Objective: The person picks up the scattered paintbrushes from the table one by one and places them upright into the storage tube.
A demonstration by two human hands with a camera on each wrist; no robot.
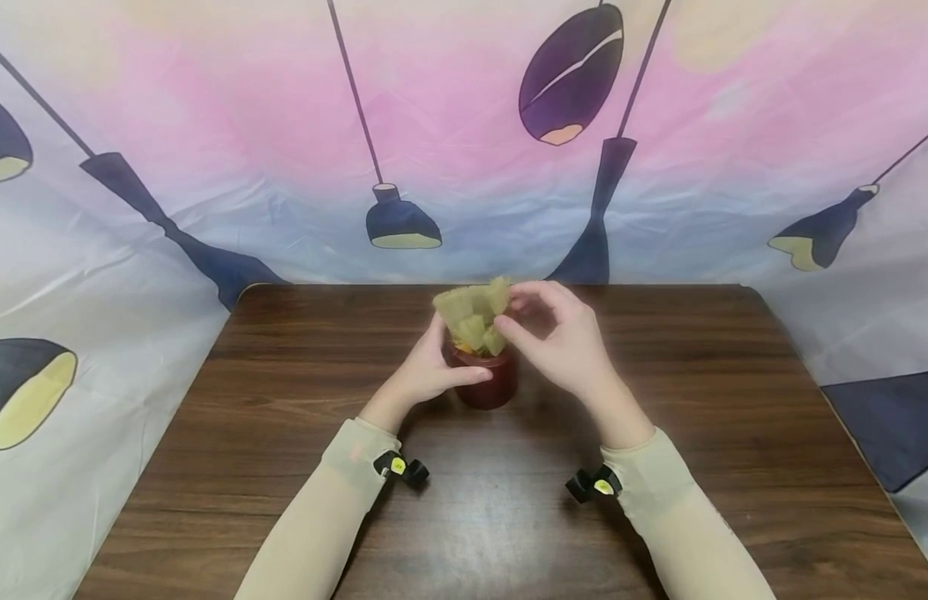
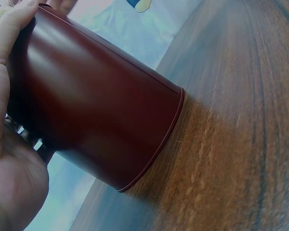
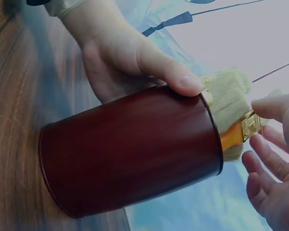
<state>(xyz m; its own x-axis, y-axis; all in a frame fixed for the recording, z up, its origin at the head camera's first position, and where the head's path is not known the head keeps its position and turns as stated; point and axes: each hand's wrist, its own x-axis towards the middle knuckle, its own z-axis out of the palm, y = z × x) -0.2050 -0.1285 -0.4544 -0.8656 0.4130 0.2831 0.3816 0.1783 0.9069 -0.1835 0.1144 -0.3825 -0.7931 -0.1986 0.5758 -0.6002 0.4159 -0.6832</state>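
A person's left hand (image 1: 426,375) grips a dark red cup (image 1: 488,379) that stands upright near the middle of a wooden table (image 1: 284,433), thumb curled across the side facing the camera and fingers wrapped around the far side. The left wrist view shows the palm (image 2: 12,159) pressed against the cup's wall (image 2: 96,106), with the cup's base flat on the wood grain. A cluster of pale yellow-green brushes (image 1: 475,317) stands in the cup, bristles up and fanned above the rim. The right hand (image 1: 565,337) is at the brush tips, its thumb and forefinger closing on 1 tuft at the top of the cluster, the other fingers loosely curled behind. In the right wrist view, brass-coloured ferrules (image 3: 250,126) and an orange handle (image 3: 230,136) show just above the cup's rim, with the right fingers (image 3: 267,163) spread beside them. A printed backdrop (image 1: 464,125) of hanging lamps surrounds the table.
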